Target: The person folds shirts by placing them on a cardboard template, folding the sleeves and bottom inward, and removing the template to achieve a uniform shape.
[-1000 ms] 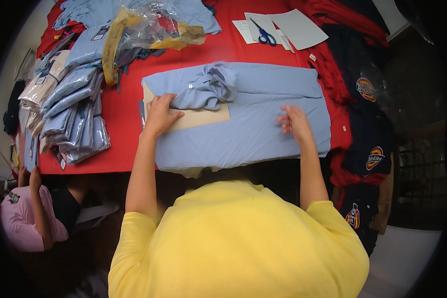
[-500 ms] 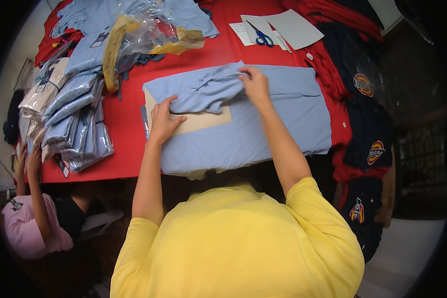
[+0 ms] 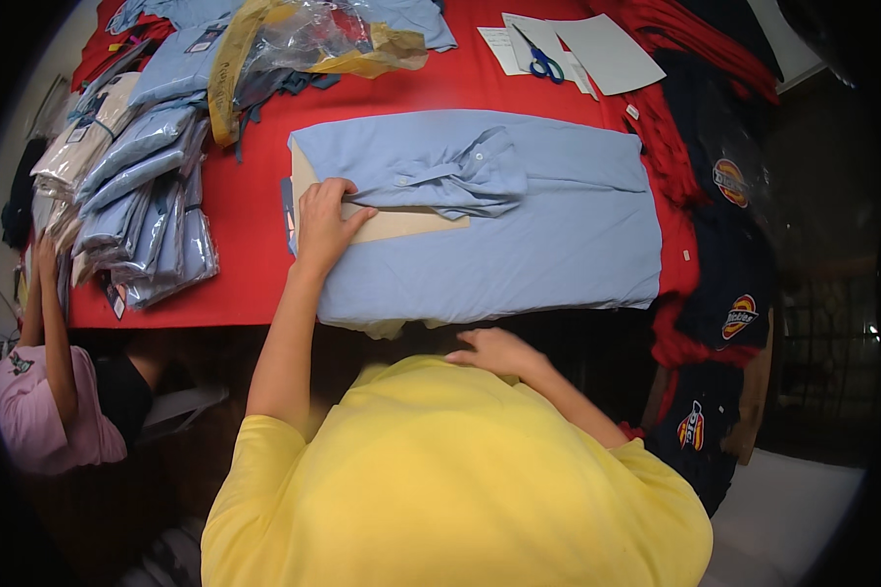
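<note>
A light blue shirt [image 3: 578,225] lies spread on the red-covered table in front of me, its front edge hanging slightly over. On top rests a beige cardboard sheet [image 3: 406,227], partly covered by a crumpled sleeve [image 3: 475,176] whose buttoned cuff end is folded across. My left hand [image 3: 325,223] presses on the left end of the cardboard and sleeve, thumb apart from the fingers. Below the table's front edge, close to my yellow top, my right hand [image 3: 499,352] is off the shirt with its fingers stretched leftward and nothing visible in them.
Bagged folded garments [image 3: 157,196] are stacked at the left. Behind them lie clear plastic and yellow tape [image 3: 372,54]. Blue-handled scissors [image 3: 543,65] rest on white papers [image 3: 612,54] at the back. Dark garments [image 3: 719,254] hang at the right. Another person [image 3: 54,391] reaches in at far left.
My right hand has let go of the sleeve and come back toward me, below the table edge. The sleeve now lies flatter over the cardboard. My left hand stays at the cardboard.
</note>
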### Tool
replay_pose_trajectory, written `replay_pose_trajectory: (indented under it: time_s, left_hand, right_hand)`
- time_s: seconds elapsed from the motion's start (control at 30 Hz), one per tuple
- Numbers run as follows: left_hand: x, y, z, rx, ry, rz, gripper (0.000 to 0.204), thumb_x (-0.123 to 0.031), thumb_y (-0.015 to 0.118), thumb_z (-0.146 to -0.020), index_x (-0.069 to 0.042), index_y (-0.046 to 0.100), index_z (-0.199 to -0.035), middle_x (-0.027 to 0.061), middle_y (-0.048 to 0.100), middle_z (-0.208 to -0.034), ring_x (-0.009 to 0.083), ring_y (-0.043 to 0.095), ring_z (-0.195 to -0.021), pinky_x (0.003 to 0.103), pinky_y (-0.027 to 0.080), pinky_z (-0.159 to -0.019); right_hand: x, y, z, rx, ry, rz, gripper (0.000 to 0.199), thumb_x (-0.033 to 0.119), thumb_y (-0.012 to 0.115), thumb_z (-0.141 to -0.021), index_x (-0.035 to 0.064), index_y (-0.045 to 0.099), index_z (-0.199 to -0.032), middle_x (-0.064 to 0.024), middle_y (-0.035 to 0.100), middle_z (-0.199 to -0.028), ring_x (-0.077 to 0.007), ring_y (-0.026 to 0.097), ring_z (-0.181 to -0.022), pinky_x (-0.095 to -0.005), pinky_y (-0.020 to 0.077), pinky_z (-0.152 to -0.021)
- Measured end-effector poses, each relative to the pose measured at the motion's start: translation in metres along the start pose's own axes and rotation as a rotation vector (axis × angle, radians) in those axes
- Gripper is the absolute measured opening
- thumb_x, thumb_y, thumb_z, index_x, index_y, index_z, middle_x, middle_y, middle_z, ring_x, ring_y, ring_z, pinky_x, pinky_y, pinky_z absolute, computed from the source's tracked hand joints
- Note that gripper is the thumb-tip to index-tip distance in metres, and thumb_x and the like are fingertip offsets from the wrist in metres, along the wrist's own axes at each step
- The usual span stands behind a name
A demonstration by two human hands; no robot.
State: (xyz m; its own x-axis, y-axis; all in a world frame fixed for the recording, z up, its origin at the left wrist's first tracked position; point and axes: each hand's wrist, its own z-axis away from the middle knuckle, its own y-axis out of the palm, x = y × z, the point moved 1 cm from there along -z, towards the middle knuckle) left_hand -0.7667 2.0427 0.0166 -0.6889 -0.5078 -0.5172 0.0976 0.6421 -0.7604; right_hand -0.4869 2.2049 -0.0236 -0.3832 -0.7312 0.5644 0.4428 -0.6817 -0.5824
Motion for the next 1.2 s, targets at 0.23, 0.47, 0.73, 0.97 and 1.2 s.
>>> replay_pose_trajectory:
  time_s: [0.23,0.47,0.73,0.97,1.2]
  left_hand:
    - [0.035,-0.033,-0.028,0.437,-0.445,0.644,0.067,-0.056,0.031,-0.099,0.001,0.055,-0.127,0.0128,0.065,-0.12,0.023,0.057,-0.115,0.035,0.033,-0.106]
    - [0.035,-0.018,-0.053,0.52,-0.618,0.942,0.089,-0.07,0.02,-0.093,0.005,0.057,-0.124,0.0184,0.063,-0.121,0.0264,0.056,-0.118,0.032,0.034,-0.107]
    - [0.031,-0.027,-0.034,0.317,-0.291,0.122,0.054,-0.03,0.065,-0.085,0.003,0.054,-0.126,0.0221,0.055,-0.129,0.0349,0.055,-0.116,0.043,0.045,-0.094]
    - [-0.008,-0.002,-0.044,0.155,-0.325,-0.24,0.035,-0.018,0.065,-0.083,0.001,0.059,-0.111,0.0195,0.059,-0.111,0.0388,0.057,-0.104,0.049,0.046,-0.088]
    - [0.01,0.042,-0.046,-0.258,-0.134,-0.231,0.024,-0.005,0.058,-0.085,0.001,0.054,-0.107,0.0187,0.059,-0.101,0.0386,0.058,-0.092,0.046,0.046,-0.079]
  right_hand:
    - [0.031,0.018,-0.037,0.204,0.126,-0.543,0.063,0.055,0.059,-0.088,-0.0049,0.067,-0.105,-0.0138,0.068,-0.1,-0.0193,0.059,-0.091,-0.0316,0.045,-0.086]
    - [0.077,-0.164,-0.1,0.252,-0.511,-1.246,0.054,0.044,0.05,-0.096,-0.0068,0.063,-0.107,-0.0194,0.068,-0.102,-0.0281,0.066,-0.093,-0.0405,0.0493,-0.088]
    - [0.038,-0.149,-0.017,-0.808,-0.413,-0.292,0.027,0.014,0.055,-0.091,0.005,0.058,-0.116,-0.0163,0.06,-0.108,-0.0333,0.057,-0.103,-0.0434,0.0437,-0.086]
    - [-0.111,-0.06,0.071,-1.373,0.372,0.297,0.024,0.012,0.062,-0.084,0.008,0.06,-0.108,-0.0131,0.054,-0.112,-0.0354,0.047,-0.107,-0.0472,0.0368,-0.09]
    - [-0.172,-0.213,0.074,-1.366,0.461,0.337,0.017,0.024,0.053,-0.092,0.0112,0.061,-0.102,-0.0101,0.061,-0.102,-0.0333,0.051,-0.104,-0.0525,0.0385,-0.087]
